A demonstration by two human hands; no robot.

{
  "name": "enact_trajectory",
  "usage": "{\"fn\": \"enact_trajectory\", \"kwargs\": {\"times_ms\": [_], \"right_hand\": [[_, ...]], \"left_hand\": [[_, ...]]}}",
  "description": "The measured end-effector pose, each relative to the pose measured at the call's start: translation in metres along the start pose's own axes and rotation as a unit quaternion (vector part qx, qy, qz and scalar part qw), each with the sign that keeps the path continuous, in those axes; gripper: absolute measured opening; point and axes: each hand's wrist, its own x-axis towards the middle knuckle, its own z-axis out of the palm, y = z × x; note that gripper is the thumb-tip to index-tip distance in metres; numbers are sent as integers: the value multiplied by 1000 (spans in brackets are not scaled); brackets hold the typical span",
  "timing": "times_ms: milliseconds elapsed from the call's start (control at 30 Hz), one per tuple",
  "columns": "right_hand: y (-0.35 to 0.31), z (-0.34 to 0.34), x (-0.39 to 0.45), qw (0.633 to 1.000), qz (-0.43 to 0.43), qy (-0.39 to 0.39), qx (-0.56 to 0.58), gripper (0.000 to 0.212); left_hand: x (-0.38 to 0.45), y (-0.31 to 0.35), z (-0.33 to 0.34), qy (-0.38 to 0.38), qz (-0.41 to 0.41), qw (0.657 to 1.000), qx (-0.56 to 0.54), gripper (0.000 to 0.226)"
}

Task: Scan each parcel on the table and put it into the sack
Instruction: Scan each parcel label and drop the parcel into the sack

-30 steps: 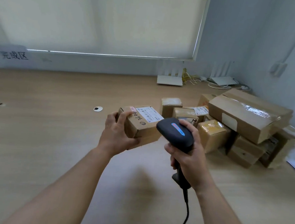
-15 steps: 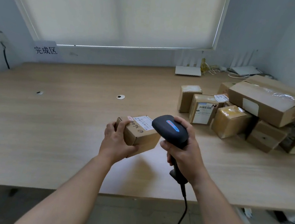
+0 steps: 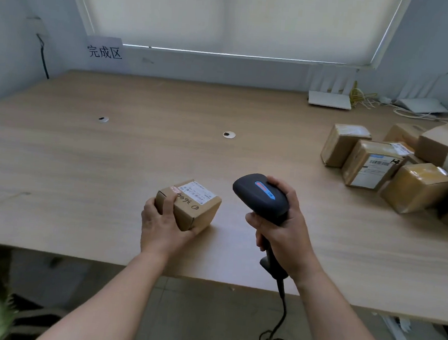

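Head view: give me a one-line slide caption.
Left hand holds a small labelled parcel over the table; right hand grips the scanner beside it.

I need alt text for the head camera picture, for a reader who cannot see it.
A person's left hand grips a small labelled cardboard parcel above a wooden table, while the right hand holds a black barcode scanner beside it. More taped parcels are piled at the table's right.
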Motion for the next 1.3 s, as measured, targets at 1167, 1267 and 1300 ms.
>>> {"fn": "enact_trajectory", "kwargs": {"times_ms": [1167,1267,1300], "right_hand": [[2,50,27,1000,-6,10,-10,67],[4,43,25,1000,2,10,5,67],[5,41,24,1000,5,8,10,66]], "left_hand": [[55,-31,-31,-129,24,983,125,68],[53,-17,-32,-192,29,965,174,65],[53,-14,-33,-198,28,962,185,65]]}}
